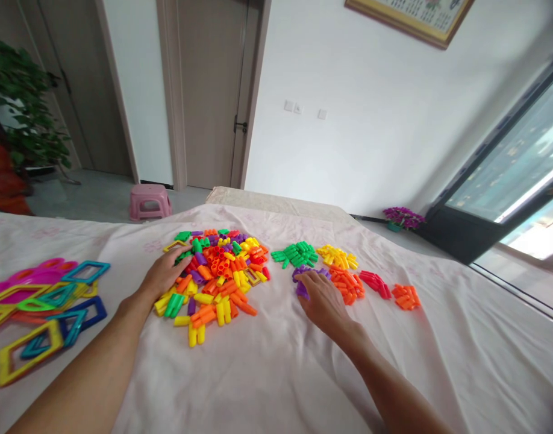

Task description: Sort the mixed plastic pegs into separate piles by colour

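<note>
1. In the centre-left of the frame, a mixed heap of plastic tube-shaped building pieces lies on a pale patterned tablecloth.
2. The left hand is at the heap's left edge, its fingers close together over green pieces; whether they grip any, I cannot tell.
3. Right of centre, the right hand reaches over a small purple pile, fingers bent downward; their tips are hidden, so I cannot tell whether they pinch a piece.
4. Around the right hand lie sorted piles: green above it, yellow to the upper right, orange just beside it.
5. Farther right come a red pile and a smaller orange-red pile.
6. At the left of the frame, geometric frame tiles overlap.
7. A pink plastic stool stands beyond the tablecloth, left of centre.
</note>
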Tool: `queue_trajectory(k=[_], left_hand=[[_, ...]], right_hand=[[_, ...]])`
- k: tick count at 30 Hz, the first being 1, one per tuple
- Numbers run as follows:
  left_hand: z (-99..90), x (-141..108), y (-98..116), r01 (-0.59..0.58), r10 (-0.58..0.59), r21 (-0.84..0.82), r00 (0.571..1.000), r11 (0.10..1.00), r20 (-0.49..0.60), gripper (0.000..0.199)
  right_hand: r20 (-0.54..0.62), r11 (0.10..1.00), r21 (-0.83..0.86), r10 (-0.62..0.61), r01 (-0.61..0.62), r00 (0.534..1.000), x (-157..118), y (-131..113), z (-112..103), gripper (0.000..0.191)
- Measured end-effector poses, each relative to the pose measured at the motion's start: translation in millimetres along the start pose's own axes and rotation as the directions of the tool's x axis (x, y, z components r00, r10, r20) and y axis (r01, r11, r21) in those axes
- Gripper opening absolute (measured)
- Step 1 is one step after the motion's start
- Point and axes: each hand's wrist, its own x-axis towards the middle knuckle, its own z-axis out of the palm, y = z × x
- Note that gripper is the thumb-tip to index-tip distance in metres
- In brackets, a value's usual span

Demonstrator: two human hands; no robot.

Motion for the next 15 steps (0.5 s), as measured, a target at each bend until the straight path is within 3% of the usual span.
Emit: queue_trajectory(k=[7,15], left_hand=[[0.1,0,0,0.005,-0.005,-0.003,1.000,1.000,0.009,0.061],[0.0,0,0,0.007,-0.007,-0.005,1.000,1.000,0.010,0.063]], right_hand=[[-0.020,0.998,-0.036,-0.042,0.041,0.999,-13,26,7,0.033],[-0.026,0.998,-0.011,-0.056,0.056,0.998,-17,24,5,0.031]])
